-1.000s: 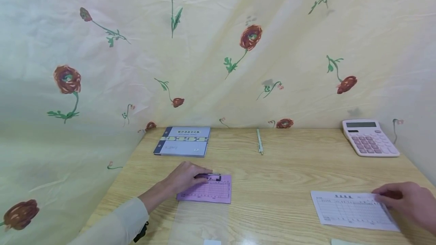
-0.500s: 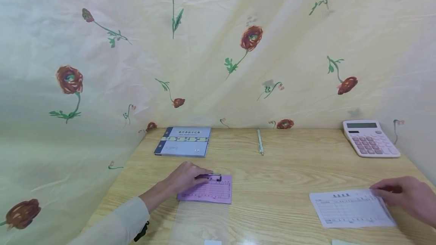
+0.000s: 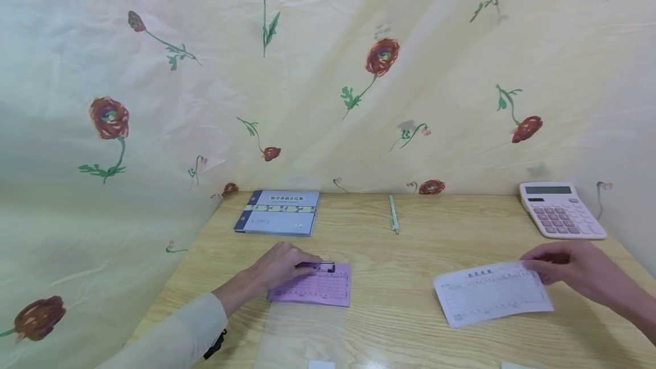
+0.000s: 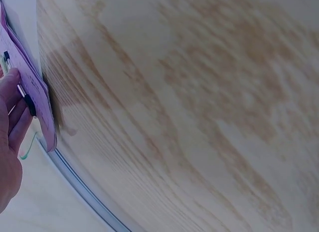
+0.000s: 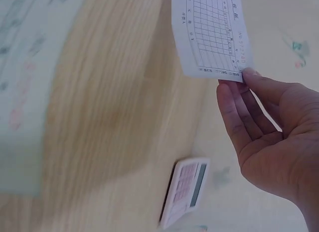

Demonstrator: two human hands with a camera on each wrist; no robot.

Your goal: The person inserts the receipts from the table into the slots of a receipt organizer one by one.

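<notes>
My left hand (image 3: pixel 281 266) grips the metal clip (image 3: pixel 325 267) at the top of a clear clipboard (image 3: pixel 302 337) that lies on the table. Under the clip are pink printed forms (image 3: pixel 323 289); the left wrist view shows their edges (image 4: pixel 49 124) beside the fingers. My right hand (image 3: pixel 579 269) pinches a white printed form (image 3: pixel 494 294) by its upper right corner, between thumb and fingers. The form is raised and tilted over the right side of the table. In the right wrist view, the thumb lies on the corner of the white form (image 5: pixel 212 37).
A blue account book (image 3: pixel 279 212) lies at the back left, a pale green pen (image 3: pixel 393 214) at the back middle and a pink calculator (image 3: pixel 561 210) at the back right. Pale paper (image 5: pixel 35 92) lies near the right front. Flowered cloth (image 3: pixel 307 73) rises behind the table.
My right hand has lifted the white form off the table and carried it to the left. The left hand has stayed on the clip.
</notes>
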